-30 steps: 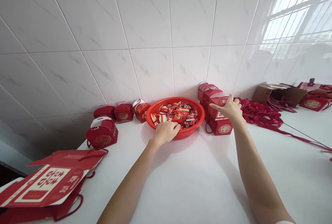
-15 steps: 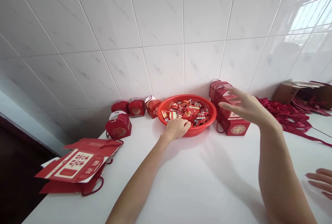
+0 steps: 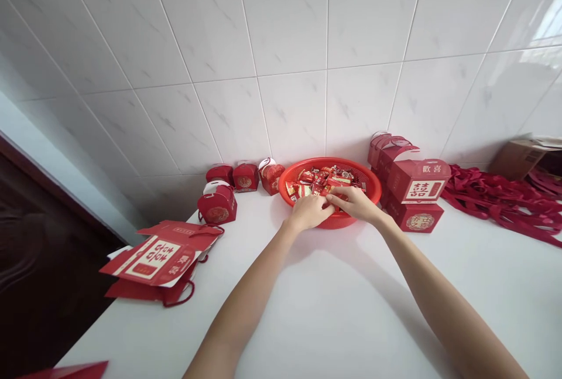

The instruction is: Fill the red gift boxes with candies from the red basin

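Note:
A red plastic basket full of small red-wrapped candies stands against the tiled wall. My left hand is at the basket's front rim, its fingers curled in over the candies. Close beside it, my right hand reaches in from the right, and the fingertips of both hands meet. Both hands look closed, but what lies between their fingers is hidden. Stacked red gift boxes with gold and white print stand just right of the basket.
Several small red boxes sit left of the basket. Flattened red cartons with cord handles lie at the table's left edge. A heap of dark red ribbons and a cardboard box are on the right.
My right hand has moved left and down from above the stacked boxes to the basket, joining my left. The view has turned slightly left; another person's hand at the right has left view.

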Tool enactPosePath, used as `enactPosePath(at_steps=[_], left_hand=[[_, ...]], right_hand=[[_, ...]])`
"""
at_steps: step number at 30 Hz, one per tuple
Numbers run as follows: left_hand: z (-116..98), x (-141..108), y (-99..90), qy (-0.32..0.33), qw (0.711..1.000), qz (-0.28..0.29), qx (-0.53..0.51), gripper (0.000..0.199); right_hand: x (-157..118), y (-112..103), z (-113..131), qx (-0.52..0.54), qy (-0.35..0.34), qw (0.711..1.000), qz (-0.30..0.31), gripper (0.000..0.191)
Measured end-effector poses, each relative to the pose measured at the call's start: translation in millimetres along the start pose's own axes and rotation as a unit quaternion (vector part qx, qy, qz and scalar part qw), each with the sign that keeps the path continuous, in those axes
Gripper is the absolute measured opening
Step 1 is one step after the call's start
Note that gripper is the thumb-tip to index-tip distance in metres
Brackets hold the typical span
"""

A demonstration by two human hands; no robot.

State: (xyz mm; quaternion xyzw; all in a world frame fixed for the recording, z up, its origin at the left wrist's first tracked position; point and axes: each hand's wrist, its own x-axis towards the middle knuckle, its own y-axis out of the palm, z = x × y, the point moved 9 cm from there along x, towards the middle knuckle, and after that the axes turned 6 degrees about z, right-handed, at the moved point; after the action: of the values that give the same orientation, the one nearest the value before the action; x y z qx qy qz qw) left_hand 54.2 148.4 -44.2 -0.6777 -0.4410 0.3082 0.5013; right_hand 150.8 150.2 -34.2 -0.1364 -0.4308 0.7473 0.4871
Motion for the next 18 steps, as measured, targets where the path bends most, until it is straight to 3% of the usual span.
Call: enactPosePath(at_steps=[8, 13, 18], left_hand=[[4, 2, 1.3, 0.003, 1.000, 0.003, -0.003, 0.033], [3, 1, -9.2, 0.065, 0.990, -0.028, -0.123, 0.017], [7, 2, -16.2, 0.108, 0.960, -0.027, -0.256, 0.017]], right_hand=[[-3, 7, -5, -0.093, 0.090, 0.991, 0.041, 0.047], [-4, 7, -3, -0.104, 0.098, 0.988, 0.053, 0.049], [-5, 7, -4, -0.116, 0.107, 0.986, 0.058, 0.050]])
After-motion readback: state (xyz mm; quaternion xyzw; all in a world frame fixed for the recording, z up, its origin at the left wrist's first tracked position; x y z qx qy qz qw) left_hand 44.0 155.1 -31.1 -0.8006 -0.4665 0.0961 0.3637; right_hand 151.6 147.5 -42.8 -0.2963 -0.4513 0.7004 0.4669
